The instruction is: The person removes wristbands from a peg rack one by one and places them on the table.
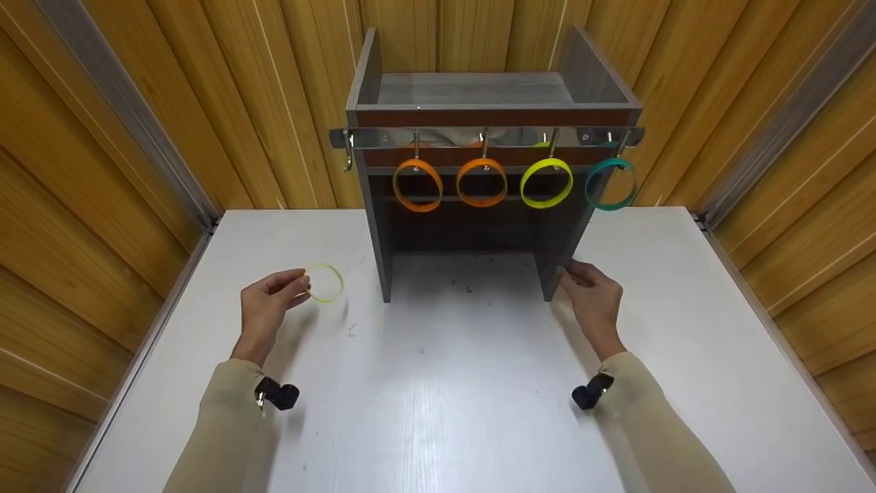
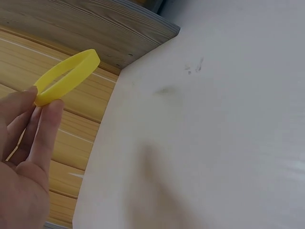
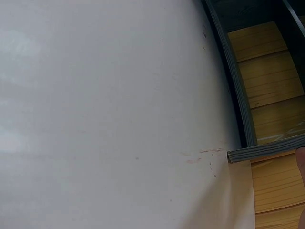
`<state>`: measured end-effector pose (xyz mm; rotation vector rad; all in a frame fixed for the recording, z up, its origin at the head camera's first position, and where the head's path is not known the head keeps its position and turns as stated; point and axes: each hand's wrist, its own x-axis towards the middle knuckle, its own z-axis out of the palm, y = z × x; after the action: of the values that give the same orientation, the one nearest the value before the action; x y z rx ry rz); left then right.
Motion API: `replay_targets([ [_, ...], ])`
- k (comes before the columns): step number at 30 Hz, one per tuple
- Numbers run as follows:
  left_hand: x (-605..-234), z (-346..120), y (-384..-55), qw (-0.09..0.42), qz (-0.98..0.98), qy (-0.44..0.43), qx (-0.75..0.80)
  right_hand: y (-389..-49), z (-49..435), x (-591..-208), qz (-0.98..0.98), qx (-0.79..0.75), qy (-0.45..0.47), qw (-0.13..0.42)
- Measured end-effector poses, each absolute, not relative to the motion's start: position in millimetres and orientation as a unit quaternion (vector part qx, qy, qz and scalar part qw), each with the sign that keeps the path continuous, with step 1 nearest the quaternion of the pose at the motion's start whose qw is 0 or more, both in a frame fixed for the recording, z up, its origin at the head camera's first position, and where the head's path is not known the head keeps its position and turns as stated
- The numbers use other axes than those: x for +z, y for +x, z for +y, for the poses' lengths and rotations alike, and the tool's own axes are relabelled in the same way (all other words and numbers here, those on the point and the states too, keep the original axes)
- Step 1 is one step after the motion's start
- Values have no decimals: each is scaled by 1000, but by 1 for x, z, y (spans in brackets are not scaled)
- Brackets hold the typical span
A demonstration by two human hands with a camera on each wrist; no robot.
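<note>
My left hand [image 1: 265, 305] pinches a thin yellow silicone wristband [image 2: 71, 78] between thumb and fingers, above the table left of the grey shelf unit. Bent fingers of my right hand [image 1: 594, 300] grip the lower front of the unit's right side panel [image 1: 567, 253]; the contact is partly hidden. Only a sliver of that hand appears in the right wrist view. Across the front of the shelf unit [image 1: 493, 118] runs a metal hook rail [image 1: 452, 137]. From its hooks hang two orange wristbands [image 1: 482, 203], a yellow-green wristband [image 1: 546, 204] and a teal wristband [image 1: 610, 206].
One hook [image 1: 348, 154] at the rail's left end bears no band. The white table [image 1: 424, 411] has small dark marks beneath and before the unit. Wood-panelled walls [image 1: 89, 171] stand at the back and both sides.
</note>
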<state>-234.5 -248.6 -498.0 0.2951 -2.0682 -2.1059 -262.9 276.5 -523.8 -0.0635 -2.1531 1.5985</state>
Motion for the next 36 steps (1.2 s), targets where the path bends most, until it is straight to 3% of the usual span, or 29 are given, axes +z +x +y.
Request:
replay_targets([
  [20, -529, -231, -242, 29, -730, 125, -672, -265, 277, -524, -789, 567, -16, 237],
  [36, -547, -217, -242, 20, -767, 127, -629, -263, 278, -524, -789, 572, -16, 226],
])
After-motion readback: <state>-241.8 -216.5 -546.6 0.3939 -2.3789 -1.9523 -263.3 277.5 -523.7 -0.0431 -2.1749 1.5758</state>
